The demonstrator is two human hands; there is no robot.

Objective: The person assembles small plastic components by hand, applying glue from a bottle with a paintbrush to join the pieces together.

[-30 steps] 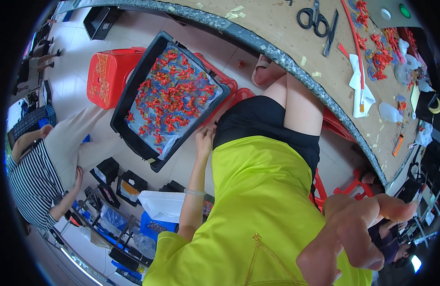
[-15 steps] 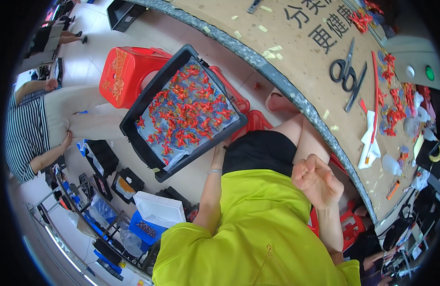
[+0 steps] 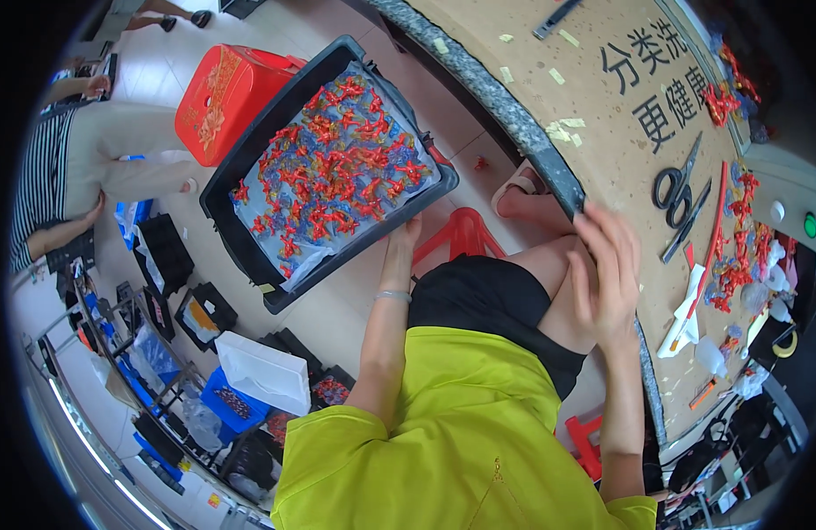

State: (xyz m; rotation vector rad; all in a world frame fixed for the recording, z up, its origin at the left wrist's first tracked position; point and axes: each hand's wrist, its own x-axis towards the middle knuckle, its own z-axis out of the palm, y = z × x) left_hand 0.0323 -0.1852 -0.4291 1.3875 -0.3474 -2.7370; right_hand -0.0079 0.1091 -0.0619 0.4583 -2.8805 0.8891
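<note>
My left hand (image 3: 406, 233) grips the near right edge of a black plastic tray (image 3: 359, 240), its fingers partly hidden beneath the rim. A pale sheet lines the tray, and many small red, blue and yellowish figurines (image 3: 337, 168) lie scattered over it. My right hand (image 3: 609, 274) holds nothing. Its fingers are stretched out and slightly apart, over the stone edge of the table (image 3: 558, 181), above my thigh.
On the table's brown board lie black-handled scissors (image 3: 677, 190), a white cloth (image 3: 684, 322), a red stick (image 3: 717, 216) and more red figurines (image 3: 739, 265). A red stool (image 3: 218, 106) stands beside the tray. Another person (image 3: 125, 177) stands at left, near floor trays and a rack.
My right hand has gone from curled fingers to stretched ones and moved up to the table edge. The tray has shifted slightly up and left in view, my left hand still at its edge.
</note>
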